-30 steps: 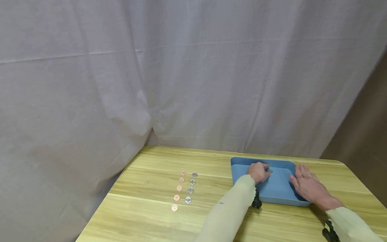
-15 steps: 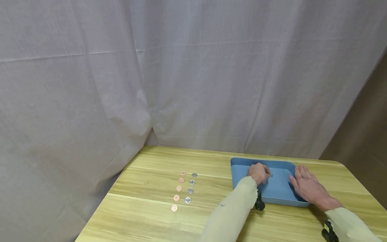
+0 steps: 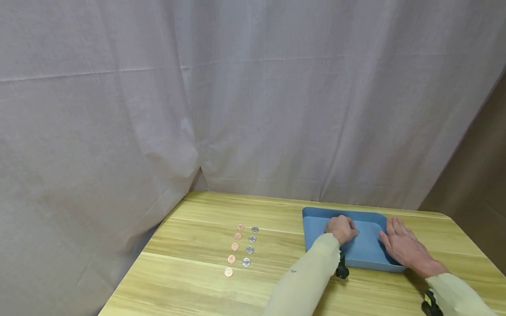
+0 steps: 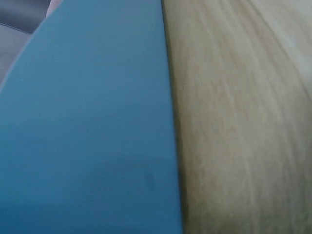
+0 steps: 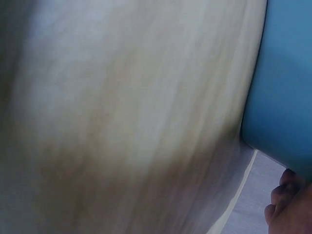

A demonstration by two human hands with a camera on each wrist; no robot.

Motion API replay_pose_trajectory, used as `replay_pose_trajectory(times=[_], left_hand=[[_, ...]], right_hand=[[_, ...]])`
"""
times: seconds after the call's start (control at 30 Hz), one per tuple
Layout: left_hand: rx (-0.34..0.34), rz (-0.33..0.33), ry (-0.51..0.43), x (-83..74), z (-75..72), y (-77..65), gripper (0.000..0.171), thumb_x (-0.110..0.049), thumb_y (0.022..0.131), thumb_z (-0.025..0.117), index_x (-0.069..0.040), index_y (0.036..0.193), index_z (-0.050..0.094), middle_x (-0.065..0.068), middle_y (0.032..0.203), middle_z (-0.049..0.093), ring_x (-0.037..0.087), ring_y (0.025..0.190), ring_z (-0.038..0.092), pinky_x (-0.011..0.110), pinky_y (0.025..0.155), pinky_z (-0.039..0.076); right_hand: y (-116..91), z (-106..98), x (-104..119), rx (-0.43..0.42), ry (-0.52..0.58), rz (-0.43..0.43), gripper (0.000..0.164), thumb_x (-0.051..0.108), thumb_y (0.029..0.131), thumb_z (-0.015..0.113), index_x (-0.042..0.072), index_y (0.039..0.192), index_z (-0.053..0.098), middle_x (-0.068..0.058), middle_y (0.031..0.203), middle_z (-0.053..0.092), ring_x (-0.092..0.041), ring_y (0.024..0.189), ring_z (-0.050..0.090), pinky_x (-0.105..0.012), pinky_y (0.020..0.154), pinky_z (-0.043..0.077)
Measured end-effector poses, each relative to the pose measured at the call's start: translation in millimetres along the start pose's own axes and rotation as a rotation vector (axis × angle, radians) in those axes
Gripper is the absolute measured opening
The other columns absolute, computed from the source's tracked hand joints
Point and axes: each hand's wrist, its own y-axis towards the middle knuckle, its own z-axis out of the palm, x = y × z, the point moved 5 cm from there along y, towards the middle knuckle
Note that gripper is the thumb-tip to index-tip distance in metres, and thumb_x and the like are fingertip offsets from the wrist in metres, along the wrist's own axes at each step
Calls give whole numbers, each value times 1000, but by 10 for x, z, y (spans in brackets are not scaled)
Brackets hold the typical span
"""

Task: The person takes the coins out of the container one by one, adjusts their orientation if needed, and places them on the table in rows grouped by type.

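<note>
Inside the blue tray (image 3: 367,245), toward its middle in the head view, my left hand (image 3: 340,229) has its fingers bent down and pinches a small coin (image 3: 357,231). Most of that coin is hidden by the fingertips. My right hand (image 3: 405,245) rests along the tray's right rim, fingers extended forward. In the right wrist view, fingers (image 5: 285,195) of that hand show at the tray's corner. The left wrist view shows mostly the tray's outer wall (image 4: 97,97), with only a sliver of the hand at the top.
Left of the tray, a column of copper-coloured coins (image 3: 235,247) lies beside a column of silver coins (image 3: 250,249) on the wooden table (image 3: 189,245). A grey curtain (image 3: 276,109) hangs behind the table and along its left side.
My left fingers have curled in over the coin and drawn it slightly toward me and to the right. The right hand stays at the tray's rim. The rows of coins are unchanged.
</note>
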Motion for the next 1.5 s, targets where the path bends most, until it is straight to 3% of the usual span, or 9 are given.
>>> replay_pose_trajectory(times=[0.27, 0.47, 0.6, 0.73, 0.93, 1.1, 1.27, 1.37, 1.5], left_hand=[[77, -2, 70, -56, 0, -13, 9, -43, 91, 66, -37, 85, 67, -21, 80, 61, 5, 69, 53, 25, 62, 45], [133, -4, 111, -75, -4, -27, 10, -42, 98, 56, -39, 100, 64, -15, 83, 62, 9, 61, 50, 27, 53, 41], [164, 1, 160, -69, 28, -40, 21, -45, 95, 60, -29, 82, 65, -9, 68, 57, 11, 53, 47, 28, 48, 39], [195, 10, 172, -46, 67, -41, 47, -44, 94, 61, -18, 56, 52, -4, 50, 47, 12, 44, 42, 28, 43, 37], [184, 75, 151, -22, 82, -22, 57, -40, 94, 62, -16, 50, 36, -4, 43, 33, 12, 42, 37, 28, 44, 35], [126, 162, 119, -26, 75, -21, 51, -33, 93, 64, -17, 55, 34, -4, 54, 23, 12, 55, 29, 28, 47, 28], [88, 218, 112, -35, 63, -45, 14, -30, 88, 70, -29, 81, 57, -17, 74, 52, 2, 69, 49, 23, 56, 39], [103, 222, 97, -32, 75, -64, 15, -30, 88, 70, -35, 98, 60, -23, 90, 59, -1, 77, 53, 20, 63, 42], [127, 223, 54, -26, 63, -97, 16, -28, 89, 70, -36, 99, 61, -25, 91, 59, -2, 74, 50, 18, 66, 42]], right_hand=[[15, -22, 21, -35, -22, -19, 67, 33, 108, 30, -24, 142, 18, -46, 148, 16, -56, 142, 12, -67, 113, 14], [16, -23, 25, -33, -27, -16, 67, 32, 108, 31, -24, 141, 19, -46, 148, 15, -56, 142, 12, -67, 113, 14], [2, -23, 35, -29, -23, -21, 67, 32, 107, 32, -24, 141, 19, -46, 148, 16, -56, 142, 12, -66, 114, 13], [-7, -17, 43, -28, -13, -20, 68, 33, 108, 31, -24, 142, 18, -46, 148, 15, -57, 142, 11, -66, 114, 12], [-5, 10, 38, -25, 3, -14, 70, 34, 107, 31, -25, 142, 16, -46, 149, 9, -57, 142, 8, -66, 115, 9], [-4, 17, 23, -27, 5, -19, 71, 35, 108, 29, -24, 143, 14, -46, 150, 7, -57, 143, 6, -66, 115, 8], [5, 21, 13, -20, 2, -21, 70, 35, 108, 30, -24, 143, 14, -46, 150, 7, -57, 143, 6, -65, 116, 7], [10, 25, 2, -12, -2, -15, 70, 34, 108, 31, -25, 143, 14, -46, 150, 7, -57, 143, 5, -64, 116, 6], [11, 26, -9, -8, -4, -10, 71, 34, 107, 32, -25, 142, 14, -47, 149, 9, -57, 142, 6, -64, 117, 5]])
